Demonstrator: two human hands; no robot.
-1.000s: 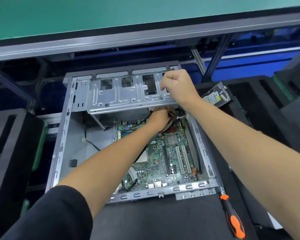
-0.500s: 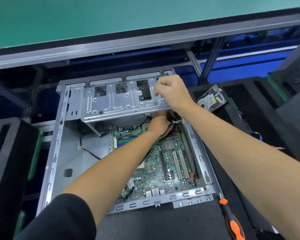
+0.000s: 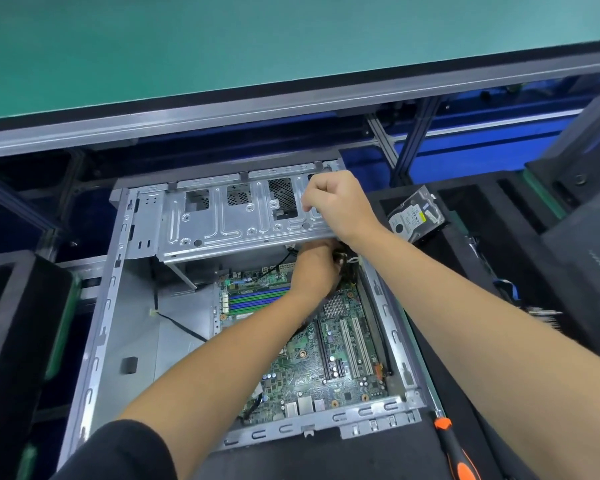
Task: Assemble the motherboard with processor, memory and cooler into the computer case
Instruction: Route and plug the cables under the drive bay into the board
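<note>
**Shifted lower in view: case and both hands, grips unchanged**

Drifted down and slightly right against the earlier frame: computer case [image 3: 94, 344], motherboard [image 3: 302, 362] and both hands together, so most likely a head movement rather than a hand movement.

- Item: motherboard, lying flat on the case floor, long axis running from near edge to far edge, pushed toward the right wall. Memory slots [image 3: 257, 299] seen unfilled; processor socket largely hidden under the left forearm.
- Left hand [image 3: 314, 271]: reached under the drive cage [image 3: 236, 220] at the board's far right corner, curled around dark cables [image 3: 342, 259]; exact pinch hidden, grip judged closed on them.
- Right hand [image 3: 336, 206]: above the left, fingers curled over the cage's right end, gripping it.
- Relation governing the next move: connector site directly below and just beyond the left grip, under the cage edge; left hand nearer, right hand occupied steadying.
- Also present: hard drive [image 3: 414, 216] in the foam tray at right, screwdriver [image 3: 456, 455] near the case's front right corner.
</note>
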